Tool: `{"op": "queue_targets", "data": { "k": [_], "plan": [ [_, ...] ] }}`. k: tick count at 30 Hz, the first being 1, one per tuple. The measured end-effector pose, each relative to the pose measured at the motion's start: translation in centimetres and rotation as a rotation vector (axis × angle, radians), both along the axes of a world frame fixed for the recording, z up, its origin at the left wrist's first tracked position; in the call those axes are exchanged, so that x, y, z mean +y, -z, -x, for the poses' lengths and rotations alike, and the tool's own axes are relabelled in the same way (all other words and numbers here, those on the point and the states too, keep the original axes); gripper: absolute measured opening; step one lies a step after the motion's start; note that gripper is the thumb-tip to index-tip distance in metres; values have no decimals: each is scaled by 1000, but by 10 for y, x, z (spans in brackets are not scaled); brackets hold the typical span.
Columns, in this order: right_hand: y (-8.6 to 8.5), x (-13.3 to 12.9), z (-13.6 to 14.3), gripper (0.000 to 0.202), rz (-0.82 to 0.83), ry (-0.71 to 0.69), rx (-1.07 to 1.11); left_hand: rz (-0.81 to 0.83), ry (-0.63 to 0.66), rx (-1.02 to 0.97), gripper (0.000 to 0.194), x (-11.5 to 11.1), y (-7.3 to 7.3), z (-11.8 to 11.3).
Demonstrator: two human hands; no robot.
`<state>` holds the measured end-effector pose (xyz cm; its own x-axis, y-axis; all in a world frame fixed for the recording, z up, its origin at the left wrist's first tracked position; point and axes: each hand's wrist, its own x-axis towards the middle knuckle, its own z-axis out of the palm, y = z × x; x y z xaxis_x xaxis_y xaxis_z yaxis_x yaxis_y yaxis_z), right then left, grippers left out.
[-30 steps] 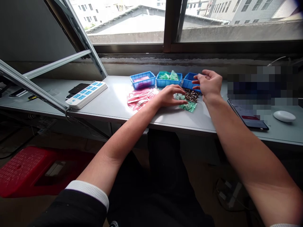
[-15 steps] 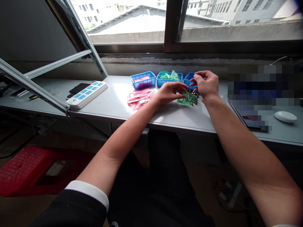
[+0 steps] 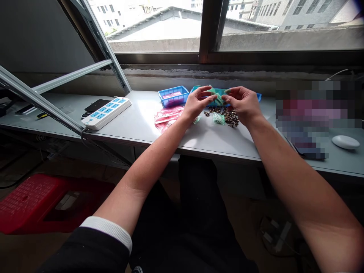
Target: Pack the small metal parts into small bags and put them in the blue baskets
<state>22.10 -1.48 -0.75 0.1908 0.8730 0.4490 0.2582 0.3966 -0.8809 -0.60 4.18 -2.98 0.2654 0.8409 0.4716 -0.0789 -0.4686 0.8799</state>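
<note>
A small green see-through plastic bag [image 3: 218, 99] is held up over the table between my two hands. My left hand [image 3: 197, 101] pinches its left side with thumb and fingers. On the other side, my right hand [image 3: 245, 105] grips it with fingertips pressed together. Below them lies a pile of small brass-coloured metal parts [image 3: 231, 118], too small to make out singly. A green bag packet [image 3: 218, 118] rests on the table in front of the pile. Partly behind my left wrist is another green packet [image 3: 196, 120].
Pink plastic bags [image 3: 167, 114] lie left of my left hand. Behind them stands a blue basket [image 3: 174, 101] with pink bags inside; more blue baskets are partly hidden by my hands. A white power strip [image 3: 106, 113] and metal frame are at left, a white mouse [image 3: 345, 142] at right.
The green bag has risen from beside the metal parts and now sits between both hands. My right hand has come down and left to it. The parts pile shows more.
</note>
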Motion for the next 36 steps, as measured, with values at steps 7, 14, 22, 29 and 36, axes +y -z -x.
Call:
{"op": "queue_targets", "data": {
  "k": [7, 14, 22, 29, 36],
  "plan": [
    [-2, 2, -3, 35, -17, -14, 22, 41, 8, -10, 22, 2, -1, -2],
    [-4, -5, 2, 23, -63, 0, -77, 92, -1, -59, 15, 5, -1, -3],
    [-7, -8, 3, 8, -81, 48, -66, 114, -23, 48, 30, -15, -12, 1],
    [-4, -3, 4, 16, 2, 33, 28, 75, 13, 39, 25, -10, -7, 1],
    [-4, -4, 3, 39, 22, -12, 59, -6, 99, -80, 59, 24, 17, 0]
  ]
}}
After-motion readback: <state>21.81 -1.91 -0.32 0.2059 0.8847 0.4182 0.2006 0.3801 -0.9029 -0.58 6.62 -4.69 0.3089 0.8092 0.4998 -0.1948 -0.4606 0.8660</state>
